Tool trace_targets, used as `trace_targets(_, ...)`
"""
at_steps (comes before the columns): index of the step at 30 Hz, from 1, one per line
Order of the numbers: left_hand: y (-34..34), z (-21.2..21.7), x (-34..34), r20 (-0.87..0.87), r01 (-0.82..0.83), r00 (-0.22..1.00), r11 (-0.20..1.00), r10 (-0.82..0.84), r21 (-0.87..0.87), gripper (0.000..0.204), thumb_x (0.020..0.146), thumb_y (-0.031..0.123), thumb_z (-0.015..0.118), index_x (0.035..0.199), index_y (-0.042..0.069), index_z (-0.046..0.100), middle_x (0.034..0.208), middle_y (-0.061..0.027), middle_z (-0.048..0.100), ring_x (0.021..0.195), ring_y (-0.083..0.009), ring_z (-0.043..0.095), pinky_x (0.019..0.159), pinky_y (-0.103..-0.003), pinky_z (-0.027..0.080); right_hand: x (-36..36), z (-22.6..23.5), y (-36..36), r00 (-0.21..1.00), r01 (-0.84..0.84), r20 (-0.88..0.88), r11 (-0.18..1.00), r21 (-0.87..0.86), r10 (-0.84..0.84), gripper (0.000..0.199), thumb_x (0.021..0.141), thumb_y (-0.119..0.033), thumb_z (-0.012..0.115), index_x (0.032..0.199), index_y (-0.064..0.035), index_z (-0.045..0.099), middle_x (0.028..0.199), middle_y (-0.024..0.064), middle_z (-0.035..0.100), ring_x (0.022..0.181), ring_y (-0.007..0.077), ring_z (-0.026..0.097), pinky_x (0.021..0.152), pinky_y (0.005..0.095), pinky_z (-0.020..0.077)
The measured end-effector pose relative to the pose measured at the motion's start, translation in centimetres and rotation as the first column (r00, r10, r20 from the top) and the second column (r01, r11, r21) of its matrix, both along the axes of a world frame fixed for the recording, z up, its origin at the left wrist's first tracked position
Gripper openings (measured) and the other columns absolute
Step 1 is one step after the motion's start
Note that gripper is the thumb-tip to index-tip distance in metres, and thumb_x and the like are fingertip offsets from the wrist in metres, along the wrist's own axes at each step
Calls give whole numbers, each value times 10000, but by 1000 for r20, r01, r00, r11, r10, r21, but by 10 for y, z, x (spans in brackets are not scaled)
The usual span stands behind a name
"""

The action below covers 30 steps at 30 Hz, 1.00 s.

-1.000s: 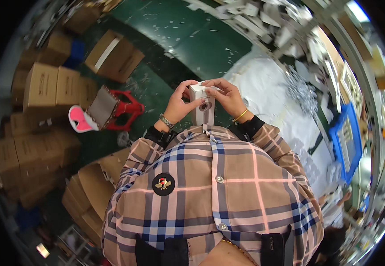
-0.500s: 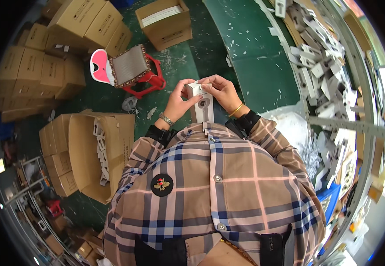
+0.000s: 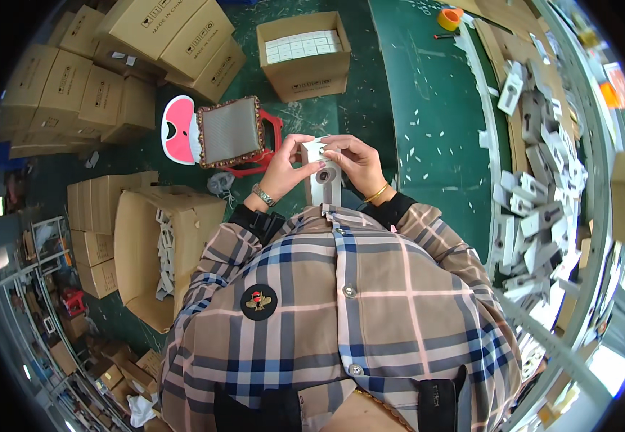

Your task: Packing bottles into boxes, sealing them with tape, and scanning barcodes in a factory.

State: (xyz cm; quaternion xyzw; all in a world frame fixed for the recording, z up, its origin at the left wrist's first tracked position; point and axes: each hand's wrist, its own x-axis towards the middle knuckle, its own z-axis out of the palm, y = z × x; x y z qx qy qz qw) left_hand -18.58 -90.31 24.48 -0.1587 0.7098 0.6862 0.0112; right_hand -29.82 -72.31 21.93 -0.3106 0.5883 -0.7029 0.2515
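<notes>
In front of my chest I hold a small white box (image 3: 325, 190) upright, with a dark round picture printed on its front. My left hand (image 3: 285, 171) grips the box from the left, thumb across the front near the top. My right hand (image 3: 359, 161) is at the top right, its thumb and fingers closed on the upper edge, where a white flap shows between the hands. The fingertips behind the box are hidden.
On the right runs a green table (image 3: 438, 122) piled with white boxes (image 3: 536, 187) and an orange tape roll (image 3: 449, 19). Ahead stands an open carton (image 3: 305, 78) of packed boxes; left are a cushioned red stool (image 3: 232, 133), another open carton (image 3: 136, 252) and stacked cartons (image 3: 60, 86).
The surroundings have shifted in view as my body turned, bringing more of the green table into sight. Both hands stay on the white box, and its top flap sits slightly differently.
</notes>
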Motion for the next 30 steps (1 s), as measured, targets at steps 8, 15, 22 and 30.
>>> trace_targets(8,-73,-13,-65,30,-95,995,995,96,-9,550,839,126,830,1279,51,508,1107,-60,648,1029,-131,644,874,-300,532,-81,-8,-93,941,-89,328,996,8,82,71,931,-7,701,983,-9,652,1172,111,672,1063,134,624,898,277,530)
trace_targets(15,-167,-12,-144,-27,-16,999,999,17,27,550,815,126,847,1255,66,524,1133,-55,643,1046,-140,655,873,-298,546,-155,2,-178,922,-14,385,992,124,-36,478,805,4,821,1164,-59,512,1111,45,578,1111,151,602,942,305,564)
trace_targets(22,-264,7,-235,-47,200,980,973,-195,112,902,767,123,861,1485,114,315,1220,-106,611,1141,-177,619,925,-328,527,-236,63,-249,998,-31,-45,916,399,53,714,822,-56,811,1453,-36,478,1322,119,521,1172,195,555,1017,348,511)
trace_targets(30,-318,-42,-309,36,302,953,951,-300,-62,1017,719,216,890,1515,124,265,1160,-178,641,1071,-320,670,918,-403,533,-324,29,-301,868,-180,-275,780,600,412,737,694,-146,810,1381,-35,567,1198,197,610,1072,386,573,944,435,499)
